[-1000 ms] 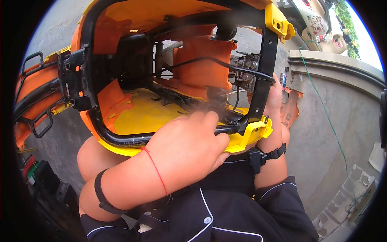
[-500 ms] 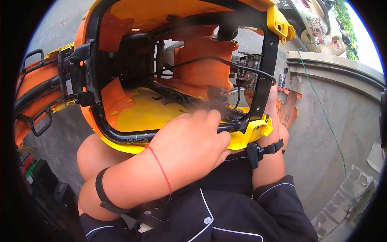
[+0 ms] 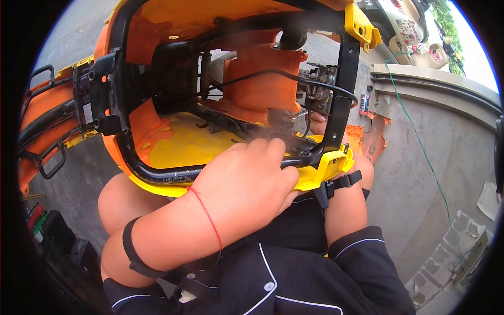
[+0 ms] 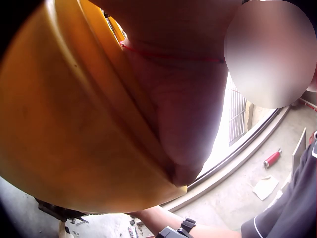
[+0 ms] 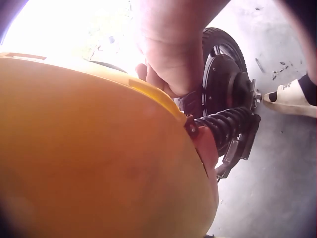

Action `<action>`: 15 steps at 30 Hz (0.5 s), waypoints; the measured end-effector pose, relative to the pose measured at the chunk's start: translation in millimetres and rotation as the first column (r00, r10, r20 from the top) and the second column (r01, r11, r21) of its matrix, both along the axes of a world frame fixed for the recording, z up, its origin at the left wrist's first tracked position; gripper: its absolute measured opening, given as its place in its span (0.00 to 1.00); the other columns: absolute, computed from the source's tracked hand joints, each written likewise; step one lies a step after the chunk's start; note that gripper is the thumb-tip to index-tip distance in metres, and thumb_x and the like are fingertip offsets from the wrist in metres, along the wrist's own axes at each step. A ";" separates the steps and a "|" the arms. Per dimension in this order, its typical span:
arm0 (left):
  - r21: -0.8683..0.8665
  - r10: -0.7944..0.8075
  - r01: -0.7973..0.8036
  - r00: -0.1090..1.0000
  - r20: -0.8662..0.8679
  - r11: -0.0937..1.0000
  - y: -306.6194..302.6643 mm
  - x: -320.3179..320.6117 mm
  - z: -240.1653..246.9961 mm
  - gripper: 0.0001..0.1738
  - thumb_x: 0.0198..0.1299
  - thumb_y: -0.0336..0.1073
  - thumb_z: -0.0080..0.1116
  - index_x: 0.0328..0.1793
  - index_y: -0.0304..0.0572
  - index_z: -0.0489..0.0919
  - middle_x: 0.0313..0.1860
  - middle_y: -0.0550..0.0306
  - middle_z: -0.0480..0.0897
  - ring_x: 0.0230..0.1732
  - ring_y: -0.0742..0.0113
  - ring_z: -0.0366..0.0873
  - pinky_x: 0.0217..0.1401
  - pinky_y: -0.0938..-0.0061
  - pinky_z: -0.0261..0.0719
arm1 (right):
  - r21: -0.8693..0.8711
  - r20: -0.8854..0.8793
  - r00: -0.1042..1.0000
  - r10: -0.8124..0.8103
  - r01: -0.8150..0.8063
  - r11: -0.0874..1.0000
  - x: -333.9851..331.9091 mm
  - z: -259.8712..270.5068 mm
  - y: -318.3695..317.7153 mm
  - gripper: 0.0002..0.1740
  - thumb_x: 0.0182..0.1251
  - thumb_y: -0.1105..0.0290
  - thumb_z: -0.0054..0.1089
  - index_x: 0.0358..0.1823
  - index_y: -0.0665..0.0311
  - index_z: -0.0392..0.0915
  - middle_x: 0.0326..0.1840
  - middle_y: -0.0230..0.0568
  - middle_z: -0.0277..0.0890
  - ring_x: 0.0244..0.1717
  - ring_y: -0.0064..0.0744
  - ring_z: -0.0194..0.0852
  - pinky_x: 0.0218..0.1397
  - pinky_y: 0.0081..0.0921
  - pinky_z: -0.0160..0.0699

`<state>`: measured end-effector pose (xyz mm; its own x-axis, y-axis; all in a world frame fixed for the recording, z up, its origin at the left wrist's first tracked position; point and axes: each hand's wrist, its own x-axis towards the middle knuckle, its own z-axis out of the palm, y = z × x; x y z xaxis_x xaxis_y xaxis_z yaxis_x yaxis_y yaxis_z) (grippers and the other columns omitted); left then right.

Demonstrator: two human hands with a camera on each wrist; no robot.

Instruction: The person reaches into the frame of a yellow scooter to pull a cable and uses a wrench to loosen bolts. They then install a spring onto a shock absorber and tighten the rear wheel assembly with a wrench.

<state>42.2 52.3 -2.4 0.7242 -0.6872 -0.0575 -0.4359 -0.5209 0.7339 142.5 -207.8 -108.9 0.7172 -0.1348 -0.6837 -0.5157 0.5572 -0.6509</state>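
A scooter body with a yellow side panel (image 3: 184, 144) and a black tube frame (image 3: 168, 176) lies open-side toward me over my knees. My left hand (image 3: 241, 181), a red string at its wrist, grips the panel's lower rim, fingers over the edge and thumb below. My right hand (image 3: 318, 125) reaches behind the frame's right crossbar, its fingers showing beside the metal latch (image 3: 321, 89) with a black cable (image 3: 273, 73). In the right wrist view it is between the yellow panel and the wheel (image 5: 225, 79), above a coil spring (image 5: 225, 121); I cannot tell what it holds.
An orange panel (image 3: 375, 139) lies on the floor at right, near a spray can (image 3: 364, 104). A green cord (image 3: 420, 142) crosses the ground. Another scooter (image 3: 401, 23) stands at the upper right. A shoe (image 5: 292, 99) is beside the wheel in the right wrist view.
My right hand has moved from the crossbar's outer right side down and leftward, and its fingers now show through the frame. My left hand stays on the rim.
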 end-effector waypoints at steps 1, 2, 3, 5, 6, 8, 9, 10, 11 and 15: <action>0.001 0.002 -0.002 1.000 0.003 1.000 0.5 -0.2 0.0 0.14 0.59 0.47 0.69 0.36 0.45 0.84 0.37 0.52 0.76 0.42 0.54 0.81 0.42 0.62 0.82 | -0.001 0.016 1.000 0.015 -0.015 1.000 -36.2 11.7 -8.6 0.17 0.78 0.60 0.49 0.29 0.57 0.76 0.21 0.28 0.75 0.21 0.20 0.75 0.25 0.17 0.80; 0.002 0.003 -0.003 1.000 0.003 1.000 0.8 -0.2 -0.2 0.14 0.59 0.47 0.69 0.36 0.45 0.84 0.37 0.52 0.76 0.42 0.54 0.81 0.42 0.62 0.82 | -0.002 0.032 0.999 0.031 -0.031 1.000 -34.2 10.7 -8.5 0.17 0.78 0.60 0.49 0.29 0.57 0.76 0.21 0.28 0.75 0.20 0.20 0.75 0.25 0.17 0.80; -0.003 0.004 -0.004 1.000 0.003 1.000 0.7 -0.2 -0.7 0.14 0.59 0.47 0.69 0.36 0.45 0.84 0.37 0.52 0.76 0.42 0.54 0.81 0.42 0.62 0.82 | -0.003 0.048 0.998 0.046 -0.045 0.999 -29.5 8.7 -8.4 0.17 0.78 0.60 0.49 0.29 0.57 0.76 0.21 0.28 0.74 0.20 0.20 0.75 0.25 0.17 0.80; -0.008 0.005 -0.005 1.000 0.005 1.000 0.8 0.0 -1.7 0.14 0.58 0.47 0.69 0.36 0.45 0.84 0.37 0.52 0.76 0.42 0.54 0.81 0.42 0.63 0.82 | -0.007 0.081 0.994 0.075 -0.075 0.997 -18.7 3.3 -8.7 0.18 0.78 0.59 0.49 0.28 0.56 0.75 0.20 0.28 0.74 0.20 0.20 0.75 0.25 0.17 0.79; -0.013 0.005 -0.005 1.000 0.008 1.000 0.9 0.0 -1.9 0.14 0.58 0.47 0.69 0.36 0.45 0.84 0.37 0.52 0.76 0.42 0.54 0.81 0.42 0.62 0.82 | -0.008 0.096 0.991 0.089 -0.089 0.996 -14.6 1.6 -10.9 0.18 0.78 0.59 0.49 0.28 0.56 0.75 0.20 0.28 0.73 0.20 0.20 0.74 0.25 0.17 0.79; -0.017 0.000 0.000 1.000 0.008 1.000 0.2 0.0 -1.9 0.14 0.58 0.47 0.69 0.36 0.45 0.84 0.37 0.52 0.76 0.42 0.54 0.81 0.42 0.62 0.82 | -0.011 0.124 0.986 0.112 -0.111 0.994 -25.6 8.9 -28.3 0.18 0.78 0.59 0.49 0.27 0.55 0.74 0.20 0.27 0.73 0.20 0.20 0.74 0.24 0.17 0.79; -0.006 -0.002 0.002 1.000 0.017 1.000 -0.3 0.3 -1.3 0.15 0.58 0.47 0.70 0.35 0.45 0.83 0.37 0.52 0.76 0.42 0.54 0.80 0.42 0.62 0.82 | -0.014 0.138 0.984 0.116 -0.115 0.993 -14.6 -0.2 -23.5 0.18 0.79 0.59 0.49 0.27 0.55 0.74 0.19 0.27 0.72 0.20 0.20 0.74 0.24 0.17 0.78; 0.006 -0.004 0.004 1.000 0.029 1.000 -1.0 0.5 -0.8 0.15 0.58 0.47 0.70 0.35 0.45 0.83 0.36 0.51 0.75 0.42 0.54 0.80 0.42 0.62 0.82 | -0.017 0.153 0.981 0.121 -0.120 0.993 -28.3 8.3 -36.2 0.18 0.79 0.59 0.49 0.27 0.55 0.73 0.19 0.27 0.72 0.20 0.20 0.74 0.24 0.17 0.78; 0.008 -0.010 0.010 0.999 0.031 1.000 -2.0 0.1 -0.8 0.15 0.58 0.47 0.70 0.35 0.45 0.83 0.36 0.51 0.75 0.42 0.54 0.80 0.42 0.62 0.82 | -0.019 0.171 0.977 0.130 -0.128 0.992 -32.2 8.5 -38.3 0.18 0.79 0.59 0.49 0.26 0.54 0.73 0.19 0.27 0.72 0.20 0.19 0.73 0.24 0.17 0.78; 0.017 0.017 -0.018 0.999 0.035 1.000 -3.3 -5.1 -2.6 0.14 0.60 0.45 0.68 0.34 0.43 0.81 0.36 0.51 0.75 0.42 0.53 0.79 0.43 0.63 0.80 | 0.011 0.217 0.955 0.203 -0.211 0.977 -37.5 0.7 -46.6 0.19 0.79 0.59 0.50 0.25 0.53 0.71 0.18 0.26 0.70 0.20 0.19 0.73 0.23 0.17 0.77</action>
<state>37.1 48.9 -5.0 0.7381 -0.6733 -0.0434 -0.4518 -0.5411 0.7093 105.0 -254.4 -108.3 0.8569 0.0524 -0.5127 -0.4728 0.4762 -0.7414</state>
